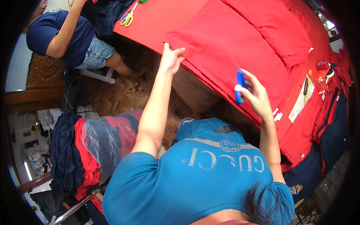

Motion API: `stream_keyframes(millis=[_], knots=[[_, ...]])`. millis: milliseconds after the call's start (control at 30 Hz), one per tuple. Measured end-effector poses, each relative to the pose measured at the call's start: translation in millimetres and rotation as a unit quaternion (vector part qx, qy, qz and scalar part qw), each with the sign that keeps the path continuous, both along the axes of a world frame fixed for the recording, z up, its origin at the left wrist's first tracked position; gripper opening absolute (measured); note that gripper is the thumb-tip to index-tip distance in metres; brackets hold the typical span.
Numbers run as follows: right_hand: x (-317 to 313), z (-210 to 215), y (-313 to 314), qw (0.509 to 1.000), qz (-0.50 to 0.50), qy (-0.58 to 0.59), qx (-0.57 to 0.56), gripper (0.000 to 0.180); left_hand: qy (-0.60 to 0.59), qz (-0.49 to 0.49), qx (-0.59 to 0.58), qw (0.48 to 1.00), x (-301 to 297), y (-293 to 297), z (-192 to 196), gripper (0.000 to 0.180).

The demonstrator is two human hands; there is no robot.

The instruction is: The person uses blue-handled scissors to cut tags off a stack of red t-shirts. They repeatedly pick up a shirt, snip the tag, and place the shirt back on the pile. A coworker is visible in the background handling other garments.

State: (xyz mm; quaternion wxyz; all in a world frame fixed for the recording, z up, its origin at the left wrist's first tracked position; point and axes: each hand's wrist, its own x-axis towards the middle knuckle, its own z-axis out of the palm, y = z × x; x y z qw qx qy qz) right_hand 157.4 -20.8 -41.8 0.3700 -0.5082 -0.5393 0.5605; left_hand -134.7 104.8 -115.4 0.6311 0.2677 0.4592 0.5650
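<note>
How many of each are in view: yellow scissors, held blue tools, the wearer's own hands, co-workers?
Yellow scissors: 1
Held blue tool: 1
Wearer's hands: 2 (left hand, right hand)
Co-worker: 1
Total: 5

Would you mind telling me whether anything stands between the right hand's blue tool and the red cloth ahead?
Nothing visible does: the blue tool in the right hand appears over the red cloth. The small white pieces lie to the right of the wrist, not between them.
</note>
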Motion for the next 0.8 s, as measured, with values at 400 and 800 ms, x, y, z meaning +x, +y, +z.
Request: stream_keyframes(millis=[400, 800], knots=[[-31.5, -30.6, 67.3, 0.926, 0.153, -0.211, 0.273, 0.054, -0.147, 0.129, 0.042, 0.98, 31.8, -34.2, 20.9, 0.029], [-29.0, -23.3, 89.5, 0.953, 0.197, -0.129, 0.193, 0.052, -0.107, 0.118, 0.085, 0.984, 56.8, -33.2, 47.5, 0.027]])
